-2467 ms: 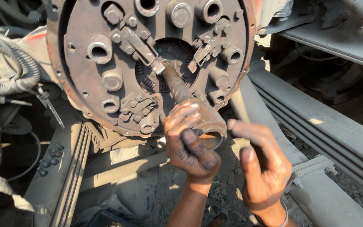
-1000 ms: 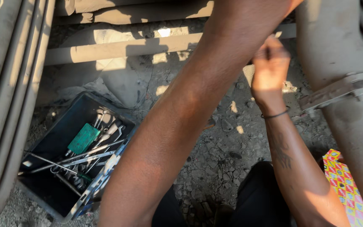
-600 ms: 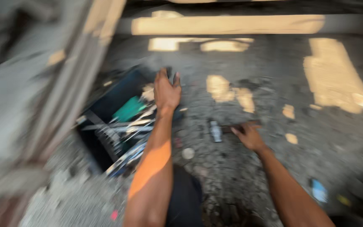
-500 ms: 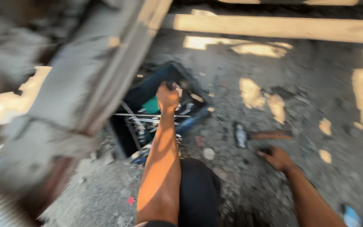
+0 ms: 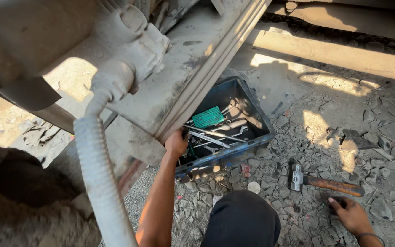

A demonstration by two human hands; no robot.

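Note:
My left hand [image 5: 176,144] reaches into the near left corner of a dark blue plastic crate [image 5: 257,116] on the ground. The crate holds several wrenches [image 5: 216,137] and a small green case [image 5: 208,117]. The fingers are partly hidden under a dusty leaf spring [image 5: 211,73], so I cannot tell what they grip. My right hand [image 5: 350,215] rests flat on the gravel at the lower right, fingers spread. It lies just below the wooden handle of a hammer [image 5: 323,183] without holding it.
A dusty vehicle frame and a corrugated grey hose [image 5: 99,174] hang over the left side. A long beam [image 5: 334,52] lies across the far ground. My dark-clad knee [image 5: 243,222] is at the bottom centre. Loose stones and gravel cover the ground.
The view swung down from the rusty clutch plate to the ground. My left hand went to the crate's near corner. My right hand came down onto the gravel beside the hammer.

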